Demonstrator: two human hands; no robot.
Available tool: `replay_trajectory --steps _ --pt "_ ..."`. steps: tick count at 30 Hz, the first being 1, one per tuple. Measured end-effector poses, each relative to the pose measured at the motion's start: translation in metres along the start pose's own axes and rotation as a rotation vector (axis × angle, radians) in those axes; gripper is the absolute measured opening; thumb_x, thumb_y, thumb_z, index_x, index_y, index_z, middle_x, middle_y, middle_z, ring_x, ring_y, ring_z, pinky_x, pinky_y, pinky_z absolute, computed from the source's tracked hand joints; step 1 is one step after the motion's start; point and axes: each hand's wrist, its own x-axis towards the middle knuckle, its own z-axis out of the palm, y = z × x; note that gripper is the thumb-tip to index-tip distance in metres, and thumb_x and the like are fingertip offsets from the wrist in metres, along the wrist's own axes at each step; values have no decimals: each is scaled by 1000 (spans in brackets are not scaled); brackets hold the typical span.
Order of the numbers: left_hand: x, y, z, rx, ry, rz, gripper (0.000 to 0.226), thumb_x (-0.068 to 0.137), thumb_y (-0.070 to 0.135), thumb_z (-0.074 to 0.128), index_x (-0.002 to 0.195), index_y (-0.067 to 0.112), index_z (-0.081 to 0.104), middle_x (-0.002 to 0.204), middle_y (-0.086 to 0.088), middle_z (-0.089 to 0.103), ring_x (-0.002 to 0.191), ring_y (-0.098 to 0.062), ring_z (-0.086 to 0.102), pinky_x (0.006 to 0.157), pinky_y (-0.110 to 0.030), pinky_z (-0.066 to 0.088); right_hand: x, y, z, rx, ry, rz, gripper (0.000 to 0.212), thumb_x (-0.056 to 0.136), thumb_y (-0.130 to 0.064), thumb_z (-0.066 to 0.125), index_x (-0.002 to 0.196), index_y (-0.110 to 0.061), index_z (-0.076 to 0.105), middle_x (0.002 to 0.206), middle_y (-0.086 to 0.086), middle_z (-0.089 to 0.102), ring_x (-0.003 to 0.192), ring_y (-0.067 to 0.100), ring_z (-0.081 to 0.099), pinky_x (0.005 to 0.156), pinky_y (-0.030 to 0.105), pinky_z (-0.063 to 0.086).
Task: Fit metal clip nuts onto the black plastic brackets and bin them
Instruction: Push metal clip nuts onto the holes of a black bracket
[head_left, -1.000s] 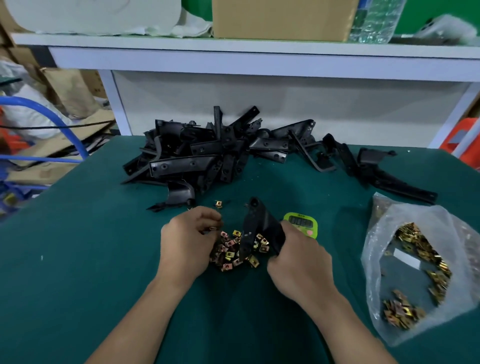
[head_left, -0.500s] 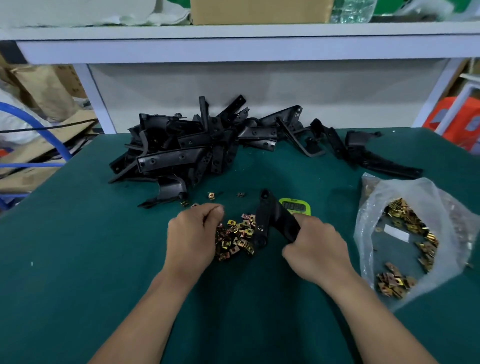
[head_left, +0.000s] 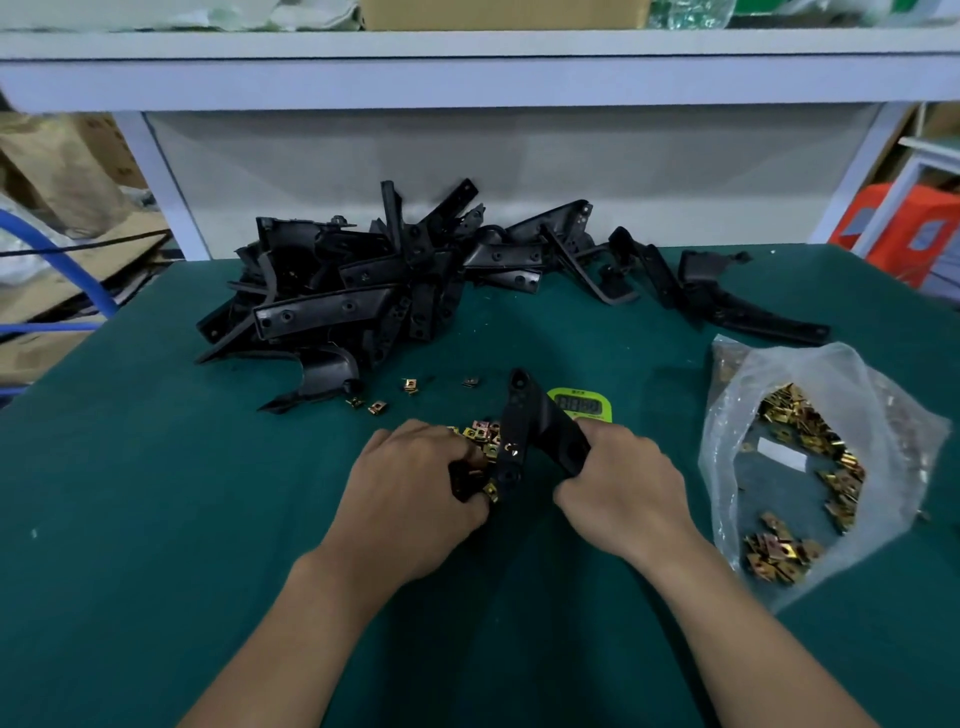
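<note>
A black plastic bracket (head_left: 524, 431) stands tilted on the green table, over a small heap of brass-coloured clip nuts (head_left: 478, 434). My right hand (head_left: 623, 488) grips the bracket's right arm. My left hand (head_left: 415, 488) has its fingers curled at the bracket's lower left end, pinching a clip nut (head_left: 491, 491) against it. A large pile of black brackets (head_left: 363, 291) lies at the back of the table.
A clear plastic bag of clip nuts (head_left: 810, 467) lies open at the right. A green digital timer (head_left: 582, 405) sits behind the held bracket. A few loose nuts (head_left: 410, 384) lie near the pile. A white shelf frame (head_left: 467, 78) stands behind the table.
My left hand has moved from the nut heap to the bracket's lower end with a nut. The right hand keeps hold of the bracket, which has swung closer to the left hand.
</note>
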Motion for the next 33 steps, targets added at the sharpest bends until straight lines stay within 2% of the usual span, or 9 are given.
replay_trajectory --steps 3,6,10,12,17,23,27,30,33 --pt "-2 2 4 -23 109 -2 8 80 23 77 86 29 76 85 12 73 89 -16 59 80 -28 34 0 0 0 12 5 3 25 58 -18 53 82 -26 53 63 -7 58 59 17 52 53 29 33" --pt "-2 0 6 -118 174 -67 7 86 22 76 85 28 78 79 10 74 81 -16 62 75 -29 40 0 0 2 25 13 3 24 58 -19 55 81 -26 54 62 -8 57 58 15 51 51 27 31" --pt "2 -3 3 -394 263 -246 11 95 26 67 87 32 74 79 25 69 79 1 63 67 -7 42 1 1 -1 30 -4 9 26 58 -19 55 83 -27 55 62 -8 58 57 15 51 51 26 31" --pt "2 -3 3 -432 271 -285 14 100 25 61 90 30 71 76 19 69 79 4 62 65 -5 40 2 1 -4 38 -33 7 27 59 -18 56 84 -28 57 64 -8 59 59 15 52 52 26 33" --pt "1 -5 4 -449 248 -319 22 106 24 47 88 24 60 69 7 64 63 -7 57 56 -17 38 0 1 -6 42 -55 -7 23 60 -17 57 79 -29 53 64 -8 59 60 15 52 52 25 32" --pt "1 -1 3 -385 225 -326 24 103 30 54 80 25 57 65 7 61 71 -2 58 59 -10 41 -3 -2 -7 30 -61 -17 21 61 -15 57 75 -28 48 62 -7 58 58 16 53 51 26 32" --pt "1 -1 2 -385 240 -318 27 100 25 60 74 26 58 59 6 61 71 0 58 57 -10 40 -4 -4 -18 -39 -203 -44 25 67 -20 59 83 -28 41 74 -6 58 68 22 54 60 30 37" --pt "2 -3 1 -360 271 -345 27 99 20 55 72 23 56 58 7 59 65 -6 58 56 -11 39 -9 -7 -29 -129 -312 -118 13 66 -22 57 76 -24 49 71 -5 58 65 18 55 52 28 33" --pt "4 -8 3 -351 280 -362 27 98 12 48 73 17 54 61 4 58 60 -11 55 55 -13 39 -18 -12 -30 -210 -326 -173 15 71 -28 62 77 -26 49 73 -7 57 67 17 55 52 30 34"
